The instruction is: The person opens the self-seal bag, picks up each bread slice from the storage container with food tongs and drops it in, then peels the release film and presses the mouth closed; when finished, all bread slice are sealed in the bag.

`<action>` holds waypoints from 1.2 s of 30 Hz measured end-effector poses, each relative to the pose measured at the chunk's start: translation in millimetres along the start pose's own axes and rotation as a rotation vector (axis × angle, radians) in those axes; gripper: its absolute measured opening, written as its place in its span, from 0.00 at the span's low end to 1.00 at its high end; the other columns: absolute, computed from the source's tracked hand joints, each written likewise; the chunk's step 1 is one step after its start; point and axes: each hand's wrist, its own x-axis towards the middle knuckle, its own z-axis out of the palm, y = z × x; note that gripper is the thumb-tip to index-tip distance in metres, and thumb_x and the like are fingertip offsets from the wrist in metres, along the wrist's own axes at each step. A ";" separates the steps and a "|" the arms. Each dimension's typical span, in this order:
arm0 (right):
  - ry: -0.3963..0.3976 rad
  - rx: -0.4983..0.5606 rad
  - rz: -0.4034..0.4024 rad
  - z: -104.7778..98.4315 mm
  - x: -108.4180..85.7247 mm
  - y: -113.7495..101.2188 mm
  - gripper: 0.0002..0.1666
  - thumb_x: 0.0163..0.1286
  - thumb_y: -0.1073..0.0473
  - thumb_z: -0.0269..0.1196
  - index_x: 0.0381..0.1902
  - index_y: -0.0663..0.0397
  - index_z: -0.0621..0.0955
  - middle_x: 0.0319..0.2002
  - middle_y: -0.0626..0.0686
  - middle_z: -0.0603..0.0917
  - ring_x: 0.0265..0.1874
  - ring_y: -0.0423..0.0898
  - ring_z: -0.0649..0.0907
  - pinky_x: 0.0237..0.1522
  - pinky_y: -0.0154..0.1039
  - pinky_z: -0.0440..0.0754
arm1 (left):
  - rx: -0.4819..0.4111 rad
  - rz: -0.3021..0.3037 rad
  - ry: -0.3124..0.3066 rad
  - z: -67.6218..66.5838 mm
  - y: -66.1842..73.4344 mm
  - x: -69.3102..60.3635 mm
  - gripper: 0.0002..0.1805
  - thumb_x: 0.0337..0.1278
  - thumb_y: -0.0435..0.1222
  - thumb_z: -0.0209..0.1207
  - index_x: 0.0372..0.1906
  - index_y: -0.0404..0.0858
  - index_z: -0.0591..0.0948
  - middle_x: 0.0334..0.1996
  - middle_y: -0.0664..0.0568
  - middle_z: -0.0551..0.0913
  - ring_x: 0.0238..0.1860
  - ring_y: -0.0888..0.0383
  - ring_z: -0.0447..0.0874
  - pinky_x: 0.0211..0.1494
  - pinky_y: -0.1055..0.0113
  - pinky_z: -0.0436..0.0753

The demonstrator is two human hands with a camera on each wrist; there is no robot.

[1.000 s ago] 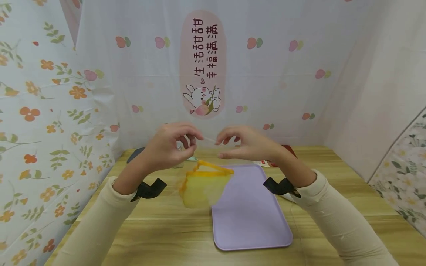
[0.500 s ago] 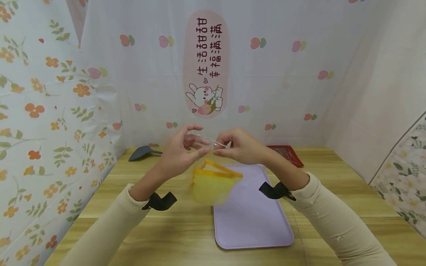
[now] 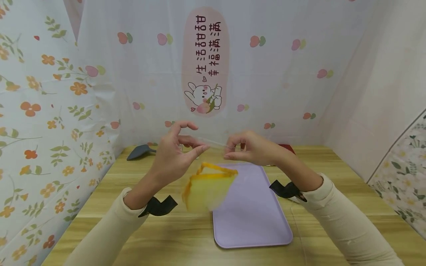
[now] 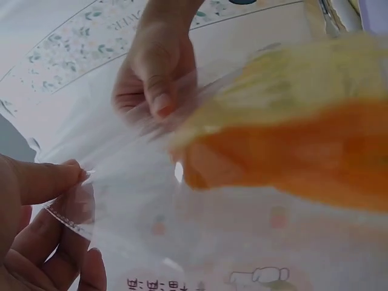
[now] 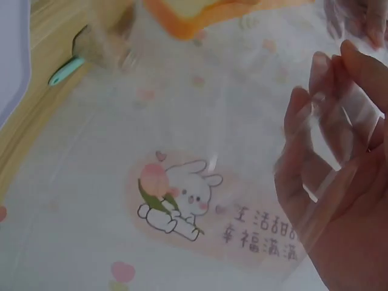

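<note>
A clear plastic bag [image 4: 133, 176] hangs between my two hands above the table. Its lower part shows a yellow area with orange bands [image 3: 209, 188], blurred by motion; whether that is print or contents I cannot tell. My left hand [image 3: 173, 155] pinches one side of the bag's top edge between thumb and fingers, the index finger raised in the head view. At the other side, my right hand [image 3: 251, 147] pinches the film with thumb and curled fingers. The left wrist view shows the film stretched between the hands.
Below the bag lies a lilac tray [image 3: 253, 221] on the wooden table [image 3: 159, 236]. A dark grey utensil [image 3: 139, 152] sits at the back left. A red packet [image 3: 287, 148] is partly behind the right arm. In the right wrist view a mint-green handle [image 5: 65, 71] shows.
The hands came closer together, then drew apart slightly again. The right fingers have curled in from a wider spread. The bag swings below, and the left index finger has lifted.
</note>
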 end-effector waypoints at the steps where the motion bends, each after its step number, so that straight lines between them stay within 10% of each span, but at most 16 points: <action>1: -0.002 -0.008 -0.002 -1.3 -2.5 1.6 0.05 0.66 0.61 0.69 0.30 0.46 0.85 0.29 0.43 0.82 0.29 0.43 0.79 0.29 0.38 0.78 | -0.002 0.006 0.000 -0.7 2.0 -0.1 0.24 0.49 0.26 0.72 0.49 0.33 0.72 0.26 0.53 0.89 0.23 0.61 0.78 0.37 0.67 0.77; 25: 0.080 -0.083 0.003 -9.7 -48.7 31.9 0.07 0.63 0.64 0.70 0.32 0.43 0.87 0.29 0.42 0.84 0.27 0.41 0.77 0.27 0.34 0.75 | -0.029 0.060 0.037 -7.4 13.2 -17.5 0.25 0.45 0.22 0.72 0.45 0.31 0.70 0.26 0.49 0.89 0.20 0.61 0.82 0.15 0.69 0.51; 36: 0.139 -0.020 -0.131 -14.2 -66.8 45.2 0.06 0.64 0.67 0.67 0.34 0.50 0.86 0.27 0.42 0.81 0.17 0.40 0.69 0.19 0.32 0.69 | -0.047 0.058 0.062 -9.2 15.6 -22.8 0.25 0.44 0.19 0.71 0.41 0.29 0.67 0.26 0.47 0.89 0.24 0.61 0.85 0.18 0.69 0.60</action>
